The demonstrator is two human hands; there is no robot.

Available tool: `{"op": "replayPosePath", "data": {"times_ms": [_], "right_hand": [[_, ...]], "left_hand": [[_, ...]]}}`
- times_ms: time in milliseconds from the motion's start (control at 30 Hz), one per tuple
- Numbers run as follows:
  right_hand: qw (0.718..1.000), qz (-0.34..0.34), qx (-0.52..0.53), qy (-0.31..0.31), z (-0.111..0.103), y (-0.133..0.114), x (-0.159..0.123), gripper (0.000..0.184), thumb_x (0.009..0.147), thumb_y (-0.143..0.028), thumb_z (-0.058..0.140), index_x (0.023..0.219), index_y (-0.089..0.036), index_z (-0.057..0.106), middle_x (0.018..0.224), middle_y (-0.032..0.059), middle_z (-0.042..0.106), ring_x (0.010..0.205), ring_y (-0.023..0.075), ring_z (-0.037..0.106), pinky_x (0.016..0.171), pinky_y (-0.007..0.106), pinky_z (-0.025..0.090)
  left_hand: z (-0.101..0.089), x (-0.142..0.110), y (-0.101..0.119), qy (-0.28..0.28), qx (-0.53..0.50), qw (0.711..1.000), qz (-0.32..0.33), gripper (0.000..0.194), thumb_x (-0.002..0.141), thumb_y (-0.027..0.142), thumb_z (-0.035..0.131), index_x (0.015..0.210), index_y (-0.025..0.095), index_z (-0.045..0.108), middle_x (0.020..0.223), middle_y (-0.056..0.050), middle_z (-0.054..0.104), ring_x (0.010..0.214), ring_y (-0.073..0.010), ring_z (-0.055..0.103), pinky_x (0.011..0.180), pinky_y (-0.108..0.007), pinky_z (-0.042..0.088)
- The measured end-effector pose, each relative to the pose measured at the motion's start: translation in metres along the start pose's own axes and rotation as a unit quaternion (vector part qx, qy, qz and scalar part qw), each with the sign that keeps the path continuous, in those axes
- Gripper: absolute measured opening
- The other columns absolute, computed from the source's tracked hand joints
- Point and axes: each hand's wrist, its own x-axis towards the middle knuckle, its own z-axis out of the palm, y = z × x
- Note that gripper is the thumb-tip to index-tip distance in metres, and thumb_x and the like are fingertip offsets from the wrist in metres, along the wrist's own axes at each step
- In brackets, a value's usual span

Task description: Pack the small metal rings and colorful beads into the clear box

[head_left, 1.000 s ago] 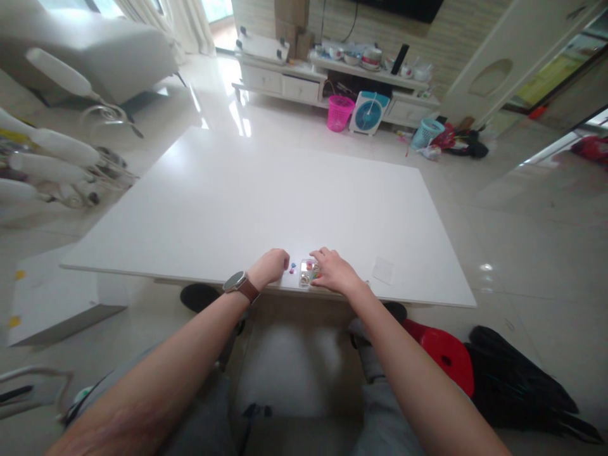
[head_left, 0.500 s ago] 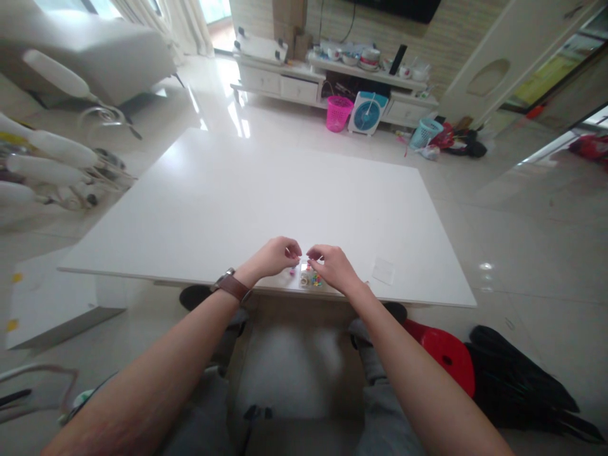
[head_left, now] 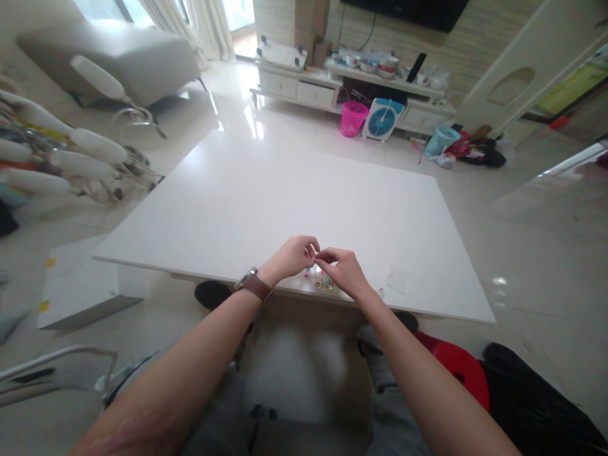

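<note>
My left hand, with a brown-strapped watch on its wrist, is closed in a pinch above the near edge of the white table. My right hand pinches too, and its fingertips meet those of the left. Whatever lies between the fingertips is too small to make out. Just below them sits a small clear container with a pale ring-shaped piece in it. Small colourful beads lie at its right side, partly hidden by my right hand.
A thin whitish square sheet lies to the right on the table, with a small round clear piece near my right forearm. A red stool stands at lower right. Beyond the table are a pink basket and a blue fan.
My hands have come together: a gap between their fingertips has closed and they now touch. The whole view has shifted, so the table appears further right.
</note>
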Motion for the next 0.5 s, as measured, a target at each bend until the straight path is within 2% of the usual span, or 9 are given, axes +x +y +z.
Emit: {"op": "replayPosePath", "data": {"times_ms": [100,233,500], "right_hand": [[1.0,0.011,0.019,0.005,-0.0014,-0.0002,0.0008,0.011,0.085,-0.022,0.067,0.089,-0.02,0.077,0.086,0.0032,0.078,0.079,0.0171,0.073,0.078,0.03,0.056],[1.0,0.001,0.022,0.01,-0.0032,0.0008,0.0004,0.014,0.084,-0.022,0.067,0.092,-0.02,0.078,0.088,0.0035,0.078,0.081,0.0176,0.073,0.078,0.031,0.056],[0.999,-0.001,0.022,0.049,-0.0053,-0.0007,-0.0002,0.011,0.084,-0.027,0.069,0.085,-0.02,0.078,0.084,0.0039,0.078,0.077,0.018,0.072,0.074,0.03,0.055]], "left_hand": [[-0.0003,0.0016,-0.0032,0.009,-0.022,1.0,-0.013,0.02,0.071,0.005,0.067,0.089,0.015,0.069,0.078,-0.003,0.072,0.071,-0.0148,0.067,0.063,-0.023,0.05],[-0.0034,0.0027,-0.0076,-0.005,-0.101,0.994,-0.047,0.023,0.073,0.009,0.069,0.095,0.015,0.066,0.079,-0.004,0.073,0.072,-0.0158,0.069,0.062,-0.024,0.052],[-0.0091,0.004,-0.0063,-0.027,-0.163,0.985,-0.057,0.018,0.074,0.015,0.074,0.091,0.014,0.066,0.081,-0.008,0.076,0.08,-0.0196,0.073,0.071,-0.029,0.055]]}}
